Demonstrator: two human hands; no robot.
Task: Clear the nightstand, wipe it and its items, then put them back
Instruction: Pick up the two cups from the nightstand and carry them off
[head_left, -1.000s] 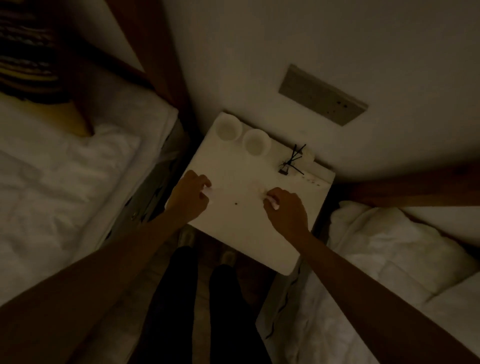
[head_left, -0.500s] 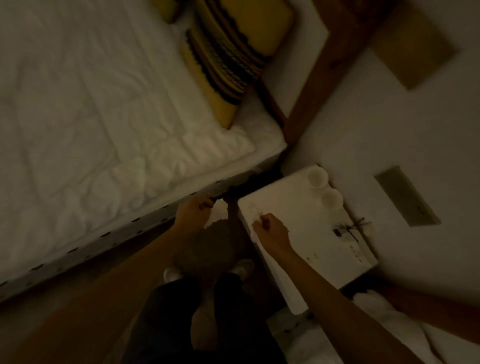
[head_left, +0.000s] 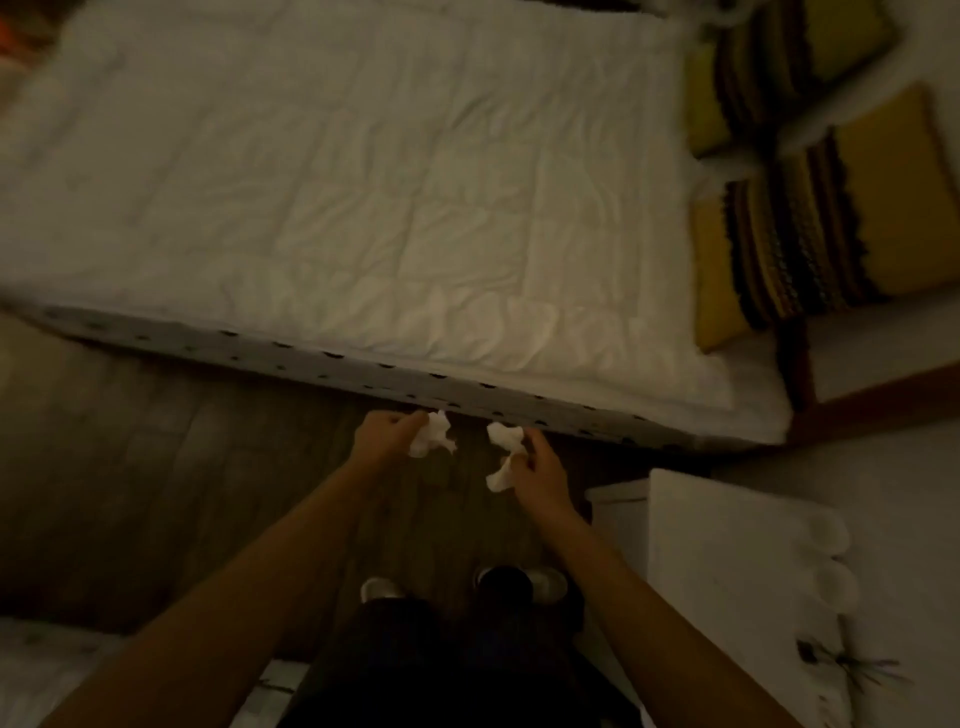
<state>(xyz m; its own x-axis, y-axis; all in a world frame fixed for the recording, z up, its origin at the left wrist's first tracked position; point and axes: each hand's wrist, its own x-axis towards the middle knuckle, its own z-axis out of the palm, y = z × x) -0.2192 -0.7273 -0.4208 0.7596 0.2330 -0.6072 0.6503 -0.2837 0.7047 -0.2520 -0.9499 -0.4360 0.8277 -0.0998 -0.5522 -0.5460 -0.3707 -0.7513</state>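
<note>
The white nightstand stands at the lower right, with two white cups and a small dark-stemmed item near its far edge, all blurred. My left hand is shut on a crumpled white tissue over the floor, just in front of the bed's edge. A hand's width to its right, my right hand is shut on another crumpled white tissue. Both hands are off the nightstand, to its left.
A large bed with a white duvet fills the upper view; yellow and dark striped pillows lie at its right end. Wooden floor lies between bed and me. My feet stand beside the nightstand. Another bed's corner shows lower left.
My view has swung left from the nightstand to the bed. Both hands left the nightstand top and now hold tissues over the floor near the bed's edge.
</note>
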